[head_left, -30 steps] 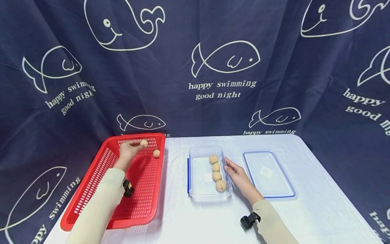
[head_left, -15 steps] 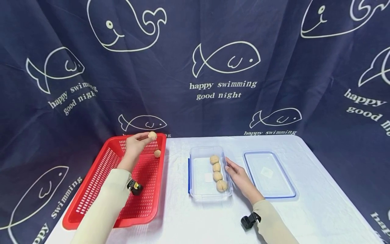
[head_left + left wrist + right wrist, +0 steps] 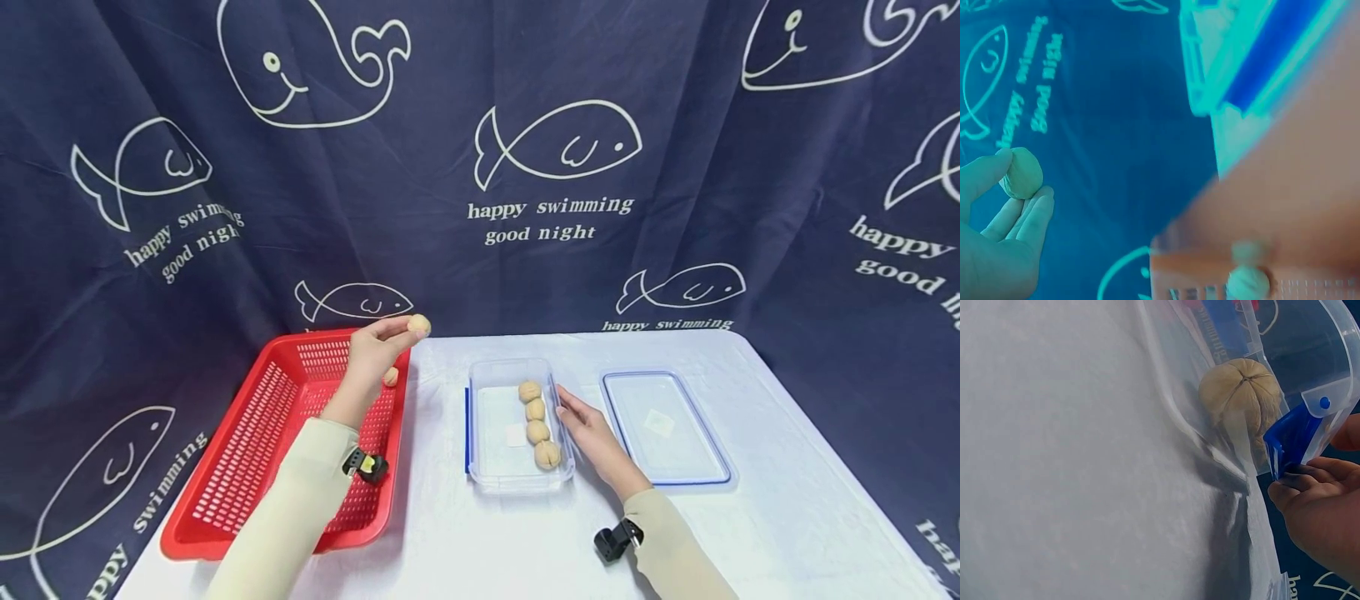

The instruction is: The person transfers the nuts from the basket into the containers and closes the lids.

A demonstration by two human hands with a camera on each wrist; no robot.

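My left hand [image 3: 375,358] pinches a walnut [image 3: 420,326] between thumb and fingertips, in the air over the back right corner of the red basket [image 3: 400,450]. The left wrist view also has this walnut [image 3: 1023,174] at the fingertips. One more walnut [image 3: 391,377] lies inside the basket by its right wall. Several walnuts [image 3: 537,432] stand in a row along the right side of a clear plastic box [image 3: 517,483]. At that box's right wall, my right hand [image 3: 596,442] holds the side by its blue latch [image 3: 1294,440].
A clear lid with a blue seal [image 3: 663,429] lies flat to the right of the box. White cloth [image 3: 465,550] covers the table. Behind it hangs a dark blue curtain [image 3: 555,283] with fish prints.
My left hand has lifted the walnut from inside the basket and carried it up and to the right, to the basket's rim. The right hand stays at the box.
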